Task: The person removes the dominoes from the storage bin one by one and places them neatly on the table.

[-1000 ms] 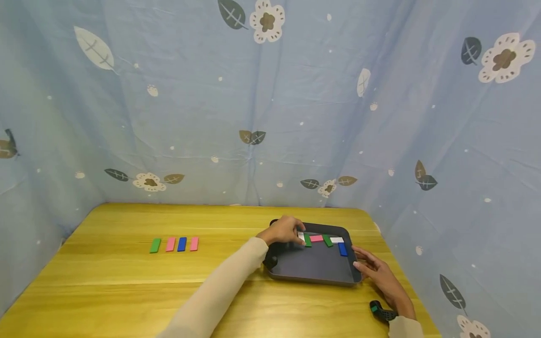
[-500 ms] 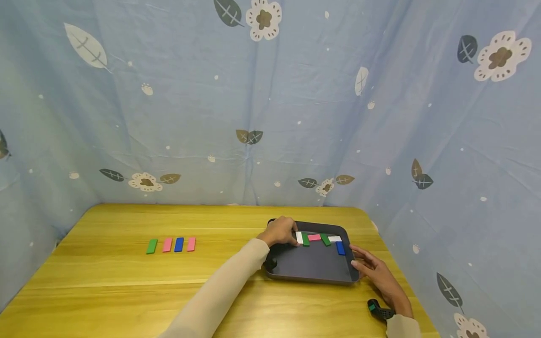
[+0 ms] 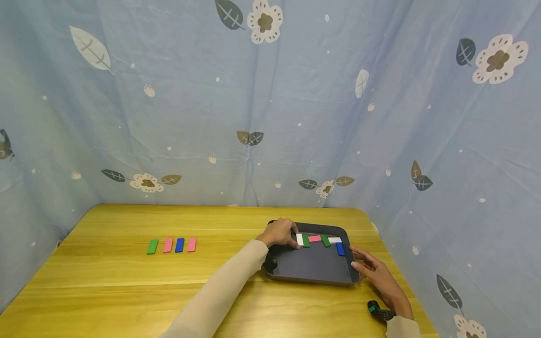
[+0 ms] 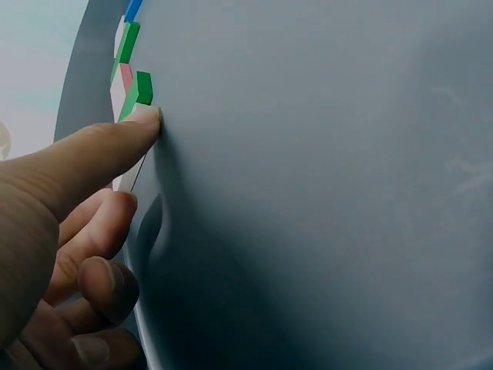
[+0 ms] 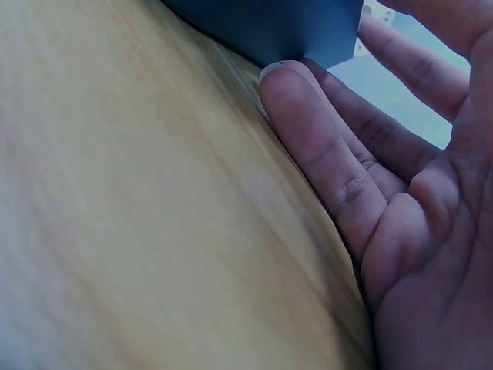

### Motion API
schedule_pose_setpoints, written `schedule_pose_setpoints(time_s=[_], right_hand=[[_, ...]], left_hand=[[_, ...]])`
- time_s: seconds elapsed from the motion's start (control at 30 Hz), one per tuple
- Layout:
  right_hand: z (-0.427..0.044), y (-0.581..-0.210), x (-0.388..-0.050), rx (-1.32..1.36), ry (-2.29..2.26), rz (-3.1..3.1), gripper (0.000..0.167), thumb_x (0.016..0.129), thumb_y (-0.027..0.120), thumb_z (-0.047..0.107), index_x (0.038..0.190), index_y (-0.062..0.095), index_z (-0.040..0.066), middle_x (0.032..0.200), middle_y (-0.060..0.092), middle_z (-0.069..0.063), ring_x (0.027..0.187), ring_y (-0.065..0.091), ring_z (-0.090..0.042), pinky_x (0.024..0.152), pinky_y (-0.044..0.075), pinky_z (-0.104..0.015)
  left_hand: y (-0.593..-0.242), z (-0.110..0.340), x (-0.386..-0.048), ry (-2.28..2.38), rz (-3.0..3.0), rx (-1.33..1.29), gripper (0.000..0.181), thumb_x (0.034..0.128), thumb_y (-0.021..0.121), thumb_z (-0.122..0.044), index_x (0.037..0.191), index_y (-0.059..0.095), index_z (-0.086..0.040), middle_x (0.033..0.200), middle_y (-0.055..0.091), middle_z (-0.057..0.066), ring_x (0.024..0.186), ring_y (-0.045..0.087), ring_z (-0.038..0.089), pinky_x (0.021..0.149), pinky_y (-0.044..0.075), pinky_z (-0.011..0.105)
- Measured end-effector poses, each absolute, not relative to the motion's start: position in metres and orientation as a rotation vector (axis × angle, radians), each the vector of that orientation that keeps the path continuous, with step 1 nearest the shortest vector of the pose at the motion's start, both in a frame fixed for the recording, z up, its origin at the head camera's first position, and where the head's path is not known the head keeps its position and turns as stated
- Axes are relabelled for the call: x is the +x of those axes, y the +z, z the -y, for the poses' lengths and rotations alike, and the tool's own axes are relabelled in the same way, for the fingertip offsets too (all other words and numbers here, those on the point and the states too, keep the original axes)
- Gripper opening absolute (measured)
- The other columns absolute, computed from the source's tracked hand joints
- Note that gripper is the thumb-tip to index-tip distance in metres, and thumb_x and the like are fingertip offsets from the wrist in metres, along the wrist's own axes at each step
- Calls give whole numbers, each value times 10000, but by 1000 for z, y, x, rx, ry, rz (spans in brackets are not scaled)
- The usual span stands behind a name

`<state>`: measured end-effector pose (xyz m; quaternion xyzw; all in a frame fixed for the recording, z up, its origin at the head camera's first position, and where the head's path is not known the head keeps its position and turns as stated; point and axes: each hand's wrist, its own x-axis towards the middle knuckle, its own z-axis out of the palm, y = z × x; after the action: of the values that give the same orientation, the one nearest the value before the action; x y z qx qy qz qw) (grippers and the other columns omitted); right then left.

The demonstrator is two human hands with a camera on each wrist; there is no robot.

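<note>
In the head view my left hand (image 3: 279, 233) is inside the dark tray (image 3: 313, 280), thumb and fingertips pinching a white tile (image 3: 299, 239) at the left end of a tile row. A green tile (image 3: 306, 241) stands right beside it. The left wrist view has my left hand (image 4: 85, 185) with its thumb at one end of the white tile (image 4: 129, 176), by the green tile (image 4: 139, 89), and a curled finger at the other. My right hand (image 3: 380, 279) rests against the tray's right side, fingers extended; the right wrist view shows this hand (image 5: 385, 169) low beside the tray (image 5: 285, 31).
Further right along the row lie a pink tile (image 3: 314, 238), a second green tile (image 3: 325, 240), another white tile (image 3: 335, 240) and a blue tile (image 3: 340, 249). Left on the wooden table (image 3: 127, 291) are a green (image 3: 152, 246), two pink and a blue tile. A curtain (image 3: 190, 94) hangs behind.
The fingers of my left hand have drawn slightly left, so more of the white tile shows. My right hand stays at the tray's side.
</note>
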<state>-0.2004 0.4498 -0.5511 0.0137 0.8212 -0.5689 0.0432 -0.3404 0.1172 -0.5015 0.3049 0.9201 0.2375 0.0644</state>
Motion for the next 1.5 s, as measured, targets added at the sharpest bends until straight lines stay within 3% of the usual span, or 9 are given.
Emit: schedule_pose_setpoints(time_s=[0.27, 0.53, 1.3, 1.5], right_hand=[[-447, -552, -203, 46, -1736, -2513, 600, 1001, 694, 336, 1552, 473, 246, 1509, 470, -155, 1135, 571, -293, 785, 536, -366], [-446, -552, -203, 45, -1728, -2509, 600, 998, 697, 344, 1548, 476, 251, 1508, 471, -150, 1122, 573, -297, 780, 537, -366], [-449, -553, -204, 50, -1720, -2516, 626, 993, 699, 370, 1558, 464, 239, 1511, 472, -165, 1090, 594, -281, 757, 550, -387], [-449, -553, -205, 111, -1705, -2516, 625, 986, 706, 385, 1553, 469, 268, 1500, 486, -132, 1150, 578, -284, 777, 547, -391]], left_hand=[[-506, -115, -341, 773, -2786, 899, 431, 775, 925, -373, 1105, 785, -134, 969, 715, -20, 778, 588, 104, 696, 517, 300], [-506, -113, -343, 910, -2695, 917, 418, 816, 904, -271, 1162, 760, -86, 696, 651, -77, 574, 620, 79, 631, 502, 245], [-481, -94, -341, 1032, -2668, 1051, 413, 813, 903, -211, 1171, 742, -83, 689, 631, -68, 608, 579, 69, 628, 481, 240], [-479, -79, -344, 1079, -2650, 1038, 428, 811, 903, -197, 1190, 741, -81, 662, 629, -55, 584, 562, 81, 614, 468, 245]])
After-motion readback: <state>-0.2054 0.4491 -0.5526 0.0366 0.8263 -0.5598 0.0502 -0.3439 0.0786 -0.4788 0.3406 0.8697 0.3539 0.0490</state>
